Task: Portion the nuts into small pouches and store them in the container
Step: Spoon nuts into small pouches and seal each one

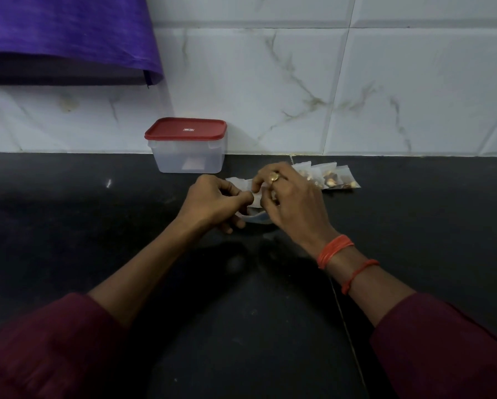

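My left hand (215,201) and my right hand (291,198) meet over the middle of the black counter, and both pinch a small clear pouch (255,197) between their fingertips. Under the hands sits a pale bowl (257,218), mostly hidden; its contents do not show. Several filled pouches of nuts (332,177) lie in a row just behind my right hand. A clear plastic container (188,155) with a red lid (185,128) shut on it stands against the wall, behind and left of my hands.
Flat empty pouches (237,181) lie between the container and my hands. A white marble-tiled wall (356,90) closes off the back of the black counter (69,211). A purple cloth (66,38) hangs at the upper left.
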